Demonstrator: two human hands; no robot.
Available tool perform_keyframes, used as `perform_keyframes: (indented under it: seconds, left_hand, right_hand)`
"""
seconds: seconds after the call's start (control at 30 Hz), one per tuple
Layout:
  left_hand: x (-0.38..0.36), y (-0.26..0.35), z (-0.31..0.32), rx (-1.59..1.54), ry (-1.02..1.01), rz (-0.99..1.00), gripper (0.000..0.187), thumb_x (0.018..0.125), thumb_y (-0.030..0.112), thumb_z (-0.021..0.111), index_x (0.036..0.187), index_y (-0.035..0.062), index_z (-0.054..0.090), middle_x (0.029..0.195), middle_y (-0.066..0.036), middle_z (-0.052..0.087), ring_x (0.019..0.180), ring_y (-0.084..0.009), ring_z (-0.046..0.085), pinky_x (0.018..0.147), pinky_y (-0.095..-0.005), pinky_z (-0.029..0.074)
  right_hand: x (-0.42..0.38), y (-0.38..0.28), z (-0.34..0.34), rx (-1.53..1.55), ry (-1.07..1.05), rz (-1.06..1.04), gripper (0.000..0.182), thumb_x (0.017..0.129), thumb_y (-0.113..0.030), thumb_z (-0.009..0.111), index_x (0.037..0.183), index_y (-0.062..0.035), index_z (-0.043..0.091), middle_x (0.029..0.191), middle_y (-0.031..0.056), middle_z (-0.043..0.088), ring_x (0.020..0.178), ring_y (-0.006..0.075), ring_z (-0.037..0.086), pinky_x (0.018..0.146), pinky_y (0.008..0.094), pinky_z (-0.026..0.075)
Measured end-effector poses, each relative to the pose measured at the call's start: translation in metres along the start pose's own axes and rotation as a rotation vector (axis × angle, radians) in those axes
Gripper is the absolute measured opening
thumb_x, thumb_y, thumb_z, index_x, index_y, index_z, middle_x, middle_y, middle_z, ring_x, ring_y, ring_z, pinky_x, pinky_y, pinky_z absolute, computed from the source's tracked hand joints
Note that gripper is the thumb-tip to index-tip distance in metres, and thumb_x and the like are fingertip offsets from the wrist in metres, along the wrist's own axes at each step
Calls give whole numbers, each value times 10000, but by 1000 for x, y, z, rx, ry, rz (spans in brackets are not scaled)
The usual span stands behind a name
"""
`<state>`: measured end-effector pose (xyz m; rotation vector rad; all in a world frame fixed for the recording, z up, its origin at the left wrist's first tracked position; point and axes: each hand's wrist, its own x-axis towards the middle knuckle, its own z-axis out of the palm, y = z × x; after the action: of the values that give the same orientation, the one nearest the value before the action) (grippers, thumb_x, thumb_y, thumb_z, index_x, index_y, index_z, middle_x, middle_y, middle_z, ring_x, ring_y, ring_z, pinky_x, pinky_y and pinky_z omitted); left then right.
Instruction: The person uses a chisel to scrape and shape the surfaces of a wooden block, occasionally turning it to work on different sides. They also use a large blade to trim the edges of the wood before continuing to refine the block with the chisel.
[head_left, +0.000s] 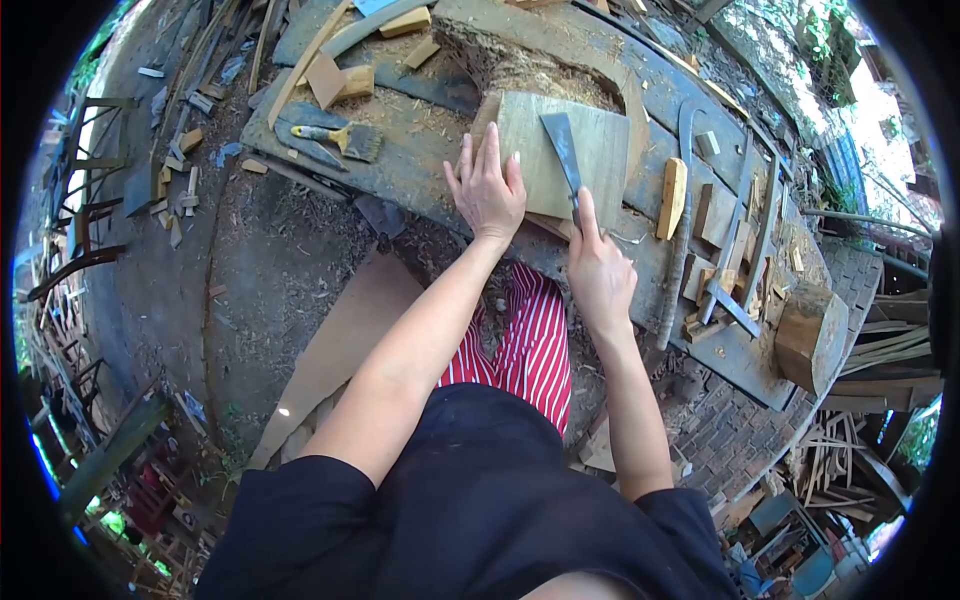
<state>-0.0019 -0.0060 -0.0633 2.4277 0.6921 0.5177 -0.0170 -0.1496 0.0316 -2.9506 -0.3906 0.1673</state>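
Note:
A square, light wooden board (520, 135) lies on the workbench (410, 120), in front of a rough hollowed block of wood (500, 60). My left hand (490, 195) rests at the board's left edge with its fingers spread. In my right hand (600, 260) is a scraper with a flat, dark metal blade (562, 145), its handle mostly hidden by my fingers. The index finger stretches along the tool. The blade lies over the middle of the board, pointing away from me.
A paintbrush (358, 140) lies at the left of the bench. On the right are a curved-handled tool (686, 150), a yellowish wood block (672, 198), several offcuts and a large wooden block (808, 335). Wood shavings cover parts of the bench and ground.

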Motion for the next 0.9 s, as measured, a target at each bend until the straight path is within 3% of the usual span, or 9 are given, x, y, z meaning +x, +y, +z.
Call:
perform_keyframes:
  seconds: [0.07, 0.23, 0.37, 0.5, 0.6, 0.73, 0.9]
  left_hand:
    - [-5, -2, 0, 4, -18, -4, 560, 976, 346, 513, 1490, 147, 411, 1371, -75, 586, 1396, -312, 405, 1139, -616, 216]
    - [0, 0, 0, 29, 5, 16, 555, 977, 352, 507, 1484, 142, 422, 1374, -75, 584, 1390, -314, 413, 1134, -607, 237]
    - [1, -1, 1, 18, -15, -2, 558, 976, 347, 511, 1489, 151, 415, 1396, -84, 565, 1393, -309, 410, 1139, -604, 227]
    - [0, 2, 6, -12, 19, -47, 568, 970, 329, 506, 1496, 145, 396, 1422, -61, 550, 1405, -303, 396, 1154, -605, 188]
    - [1, 10, 12, 23, 60, -106, 568, 975, 345, 510, 1498, 156, 396, 1438, -80, 523, 1387, -293, 415, 1142, -605, 213]
    - [2, 6, 13, 47, 59, -72, 548, 986, 329, 488, 1499, 161, 392, 1460, -70, 502, 1393, -288, 406, 1146, -601, 203]
    - [0, 9, 9, 17, 11, -99, 544, 988, 295, 468, 1507, 157, 376, 1473, -42, 496, 1416, -290, 376, 1161, -613, 155]
  right_hand:
    - [-16, 3, -3, -8, 34, -30, 513, 971, -296, 542, 1464, -253, 406, 650, 196, 663, 542, 388, 660, 452, 498, 521]
    - [36, -9, 11, 43, 41, -22, 541, 970, -283, 540, 1486, -265, 376, 657, 194, 665, 560, 381, 670, 476, 500, 530]
    - [-26, 4, 9, 70, -23, -9, 568, 962, -278, 546, 1497, -281, 354, 682, 204, 669, 587, 389, 674, 527, 502, 545]
    - [-7, -9, -1, 77, -82, 5, 569, 963, -289, 543, 1499, -287, 351, 681, 204, 667, 596, 396, 675, 528, 499, 546]
    - [-5, -10, 12, 84, 2, -23, 569, 963, -303, 545, 1498, -289, 352, 696, 208, 670, 582, 395, 670, 509, 500, 541]
    - [-39, 1, 13, 106, -13, -48, 540, 972, -308, 534, 1486, -273, 371, 715, 218, 673, 554, 394, 661, 466, 505, 523]
    - [30, -12, 20, 86, 86, -53, 590, 951, -285, 564, 1505, -288, 359, 635, 177, 660, 541, 340, 674, 425, 464, 515]
